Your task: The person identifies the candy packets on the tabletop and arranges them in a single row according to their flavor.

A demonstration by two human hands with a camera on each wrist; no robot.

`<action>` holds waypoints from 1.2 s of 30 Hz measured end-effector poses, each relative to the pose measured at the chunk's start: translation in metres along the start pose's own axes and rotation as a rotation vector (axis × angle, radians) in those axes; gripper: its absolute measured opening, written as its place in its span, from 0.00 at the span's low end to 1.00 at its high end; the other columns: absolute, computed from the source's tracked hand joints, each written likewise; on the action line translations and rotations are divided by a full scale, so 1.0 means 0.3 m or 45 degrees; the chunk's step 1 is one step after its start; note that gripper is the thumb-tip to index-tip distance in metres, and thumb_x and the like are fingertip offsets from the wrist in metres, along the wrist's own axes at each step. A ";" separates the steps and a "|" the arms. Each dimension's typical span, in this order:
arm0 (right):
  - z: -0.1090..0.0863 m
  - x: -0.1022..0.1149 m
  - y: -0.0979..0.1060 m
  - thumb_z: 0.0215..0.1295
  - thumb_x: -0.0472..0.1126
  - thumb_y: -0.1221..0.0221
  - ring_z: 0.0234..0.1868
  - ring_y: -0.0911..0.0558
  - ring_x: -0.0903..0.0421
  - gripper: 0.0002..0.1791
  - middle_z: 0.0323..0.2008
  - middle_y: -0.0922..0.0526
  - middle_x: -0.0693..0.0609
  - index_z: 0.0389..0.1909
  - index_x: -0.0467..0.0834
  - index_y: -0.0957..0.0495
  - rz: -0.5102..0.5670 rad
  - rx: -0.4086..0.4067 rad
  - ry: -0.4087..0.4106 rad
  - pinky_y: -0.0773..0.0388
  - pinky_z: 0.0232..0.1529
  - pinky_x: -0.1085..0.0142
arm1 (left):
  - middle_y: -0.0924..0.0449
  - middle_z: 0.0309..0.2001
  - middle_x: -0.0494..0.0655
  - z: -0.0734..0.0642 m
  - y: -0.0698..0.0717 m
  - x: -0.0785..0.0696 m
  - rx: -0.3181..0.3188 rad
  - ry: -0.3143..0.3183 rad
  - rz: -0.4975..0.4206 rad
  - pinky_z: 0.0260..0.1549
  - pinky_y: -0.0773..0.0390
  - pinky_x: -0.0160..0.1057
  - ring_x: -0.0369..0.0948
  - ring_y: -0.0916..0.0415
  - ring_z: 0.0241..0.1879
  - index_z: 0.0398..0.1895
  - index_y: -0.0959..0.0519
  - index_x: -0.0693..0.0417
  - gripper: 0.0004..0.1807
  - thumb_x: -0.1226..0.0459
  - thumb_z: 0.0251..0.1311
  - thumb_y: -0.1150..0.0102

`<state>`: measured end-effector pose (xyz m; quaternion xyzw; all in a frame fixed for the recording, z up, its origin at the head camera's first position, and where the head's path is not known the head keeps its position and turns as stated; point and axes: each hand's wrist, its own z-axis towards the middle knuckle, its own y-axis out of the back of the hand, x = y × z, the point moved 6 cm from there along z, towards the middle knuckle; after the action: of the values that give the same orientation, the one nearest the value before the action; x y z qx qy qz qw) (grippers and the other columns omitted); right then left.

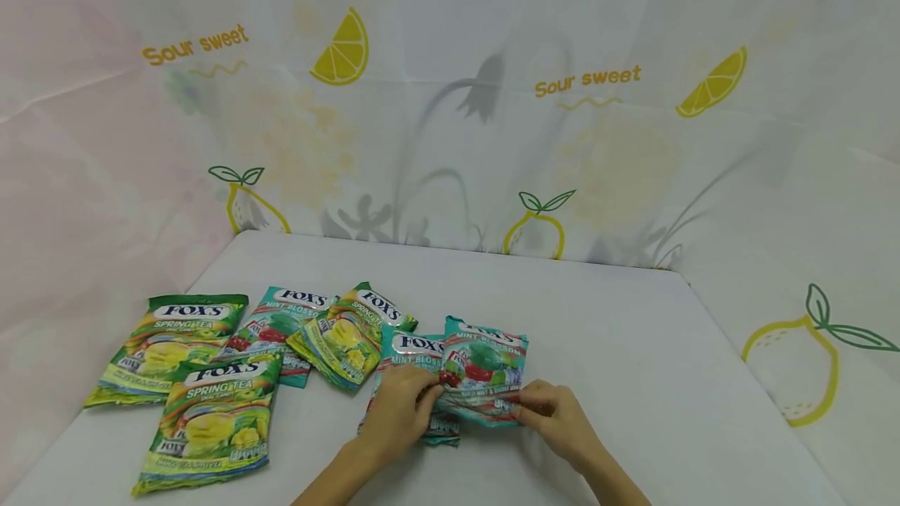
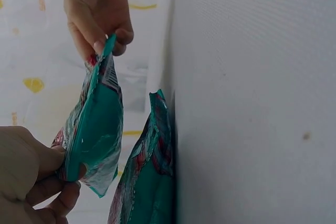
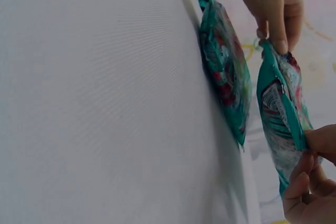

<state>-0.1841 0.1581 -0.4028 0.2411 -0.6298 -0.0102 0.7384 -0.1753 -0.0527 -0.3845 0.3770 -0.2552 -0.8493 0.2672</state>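
A teal Fox's Mint Blossom candy bag [image 1: 485,365] is held up off the table between both hands. My left hand [image 1: 404,408] pinches its left side, and my right hand [image 1: 558,416] pinches its lower right corner. The right wrist view shows the held bag [image 3: 281,114] raised away from the white surface, a thumb and fingers at each end. Beneath and to the left, a second Mint Blossom bag [image 1: 443,432] lies on the table, partly hidden by the left hand and the held bag. In the left wrist view this lying bag [image 2: 152,177] stays apart from the raised one.
Left of the hands lie several more candy bags: a tilted Spring Tea bag [image 1: 351,334], a Mint Blossom bag [image 1: 295,373] tucked among others, and two Spring Tea bags [image 1: 211,428] [image 1: 165,338]. The white table [image 1: 633,334] meets a lemon-printed cloth backdrop [image 1: 436,100] behind.
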 end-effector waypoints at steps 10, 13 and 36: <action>0.030 0.042 -0.005 0.58 0.30 0.41 0.35 0.27 0.63 0.13 0.36 0.21 0.38 0.41 0.25 0.20 0.016 0.008 0.065 0.26 0.33 0.72 | 0.19 0.26 0.43 0.021 0.042 0.004 -0.085 -0.093 0.068 0.35 0.28 0.39 0.36 0.24 0.31 0.26 0.18 0.58 0.06 0.72 0.45 0.30; 0.039 0.052 -0.009 0.58 0.30 0.41 0.36 0.27 0.62 0.12 0.35 0.21 0.38 0.41 0.25 0.20 0.014 0.007 0.084 0.25 0.34 0.72 | 0.19 0.26 0.42 0.029 0.052 0.009 -0.111 -0.123 0.079 0.34 0.28 0.39 0.36 0.25 0.31 0.26 0.18 0.57 0.07 0.73 0.44 0.30; 0.143 0.077 -0.055 0.56 0.26 0.42 0.36 0.26 0.61 0.09 0.34 0.21 0.38 0.38 0.26 0.19 0.018 -0.042 0.167 0.24 0.37 0.72 | 0.18 0.27 0.47 0.074 0.110 0.062 -0.205 -0.172 0.177 0.32 0.29 0.43 0.42 0.22 0.30 0.27 0.18 0.61 0.06 0.73 0.44 0.29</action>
<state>-0.2146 0.1216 -0.3837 0.2244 -0.5816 0.0004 0.7819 -0.1944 -0.0836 -0.3599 0.2777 -0.2293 -0.8699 0.3371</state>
